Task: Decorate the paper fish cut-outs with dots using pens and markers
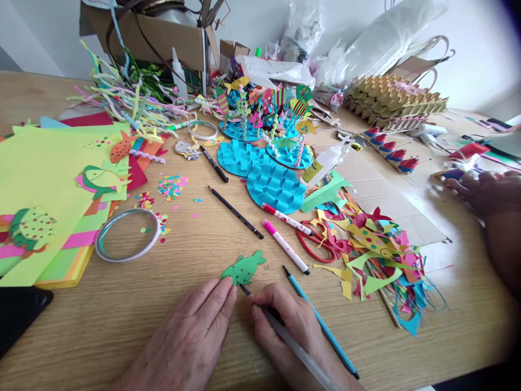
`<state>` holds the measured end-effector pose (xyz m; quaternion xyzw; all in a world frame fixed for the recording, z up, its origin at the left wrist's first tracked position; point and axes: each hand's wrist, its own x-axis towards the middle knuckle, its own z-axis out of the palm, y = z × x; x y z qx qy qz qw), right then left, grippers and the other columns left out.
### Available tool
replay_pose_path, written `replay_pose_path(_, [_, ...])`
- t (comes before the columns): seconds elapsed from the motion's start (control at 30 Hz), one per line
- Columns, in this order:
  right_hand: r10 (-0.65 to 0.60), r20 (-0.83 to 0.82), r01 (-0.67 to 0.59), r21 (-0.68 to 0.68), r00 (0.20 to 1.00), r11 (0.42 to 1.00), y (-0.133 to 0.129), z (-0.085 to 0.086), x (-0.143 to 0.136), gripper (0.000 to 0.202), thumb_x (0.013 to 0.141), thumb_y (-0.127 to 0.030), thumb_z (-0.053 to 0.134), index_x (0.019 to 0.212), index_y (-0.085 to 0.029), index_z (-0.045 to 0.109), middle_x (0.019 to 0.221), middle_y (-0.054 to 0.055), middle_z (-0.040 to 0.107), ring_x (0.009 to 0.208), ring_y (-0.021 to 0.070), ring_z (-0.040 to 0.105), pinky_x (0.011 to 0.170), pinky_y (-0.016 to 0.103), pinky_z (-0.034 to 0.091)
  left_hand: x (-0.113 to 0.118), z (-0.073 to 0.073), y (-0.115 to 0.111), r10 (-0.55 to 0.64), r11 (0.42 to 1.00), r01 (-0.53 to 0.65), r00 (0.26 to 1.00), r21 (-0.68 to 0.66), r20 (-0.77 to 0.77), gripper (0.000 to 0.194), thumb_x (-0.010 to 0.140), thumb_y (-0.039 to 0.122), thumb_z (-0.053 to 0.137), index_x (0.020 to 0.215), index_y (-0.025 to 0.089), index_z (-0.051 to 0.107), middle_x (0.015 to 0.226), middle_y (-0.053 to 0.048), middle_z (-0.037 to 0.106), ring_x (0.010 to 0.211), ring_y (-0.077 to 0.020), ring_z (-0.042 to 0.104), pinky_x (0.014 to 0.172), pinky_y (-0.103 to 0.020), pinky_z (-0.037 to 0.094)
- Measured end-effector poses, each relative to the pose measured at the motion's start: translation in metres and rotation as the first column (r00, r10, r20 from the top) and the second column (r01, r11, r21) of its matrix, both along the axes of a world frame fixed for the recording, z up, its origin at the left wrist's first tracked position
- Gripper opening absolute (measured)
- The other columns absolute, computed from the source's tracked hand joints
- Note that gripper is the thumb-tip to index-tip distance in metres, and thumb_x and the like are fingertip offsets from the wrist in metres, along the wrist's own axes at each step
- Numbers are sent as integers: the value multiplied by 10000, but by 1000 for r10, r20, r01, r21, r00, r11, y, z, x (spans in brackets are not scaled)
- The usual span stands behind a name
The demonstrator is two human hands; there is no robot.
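Note:
A green paper fish (245,267) with dark spots lies flat on the table in front of me. My left hand (191,326) presses its lower left part down with fingertips, the fingers stretched out side by side. In my right hand (287,323) is a dark felt-tip pen (291,341), gripped like for writing, its tip at the fish's lower edge. A blue felt-tip pen (321,323) lies just right of that hand. Beyond it are a pink-capped marker (286,247), a red-capped marker (287,219), a black pencil (236,212) and red-handled scissors (319,244).
Paper scraps (378,255) heap up at right, near a co-worker's hand (484,190). Coloured paper sheets (44,163) and a tape roll (128,234) lie left. Blue woven discs (275,187), glue bottles (323,163) and egg trays (394,100) stand farther back.

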<state>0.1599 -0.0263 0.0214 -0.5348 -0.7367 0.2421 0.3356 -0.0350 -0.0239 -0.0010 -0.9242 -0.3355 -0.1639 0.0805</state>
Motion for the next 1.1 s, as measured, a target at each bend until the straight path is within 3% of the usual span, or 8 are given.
replay_pose_path(0.17, [-5,3,5,-11,1000,1000,-1,0,0,149,800,-80,463,768,-193,554,546,-51,551,443,89,531,463,161,415,-1,0,-1,5,1000,-6,1000,-29,-15,549,788,-36,274,1272,69,513,1219,-99,647,1146,-218,593,909,-325,530])
replay_pose_path(0.67, [3,-2,-3,-29,1000,1000,-1,1,-1,148,800,-76,466,774,-193,552,552,-45,562,443,89,534,458,165,416,1,4,4,-31,999,32,999,11,-37,496,796,-64,248,1158,31,573,1187,-126,665,1060,-246,650,840,-338,574])
replay_pose_path(0.93, [-6,-24,5,-46,1000,999,-2,0,-2,154,799,-81,456,774,-207,541,562,-41,578,454,94,545,456,166,424,-1,-1,1,-9,999,9,1000,-43,-4,551,796,-36,277,1286,68,508,1235,-112,637,1154,-226,589,902,-335,545])
replay_pose_path(1.1, [1,-23,-2,-49,1000,999,-2,1,-1,155,802,-81,453,780,-202,548,566,-38,586,458,95,551,465,168,432,-1,-3,1,-16,1000,16,1000,-8,4,510,803,-38,283,1231,58,543,1224,-114,642,1115,-230,612,889,-325,544])
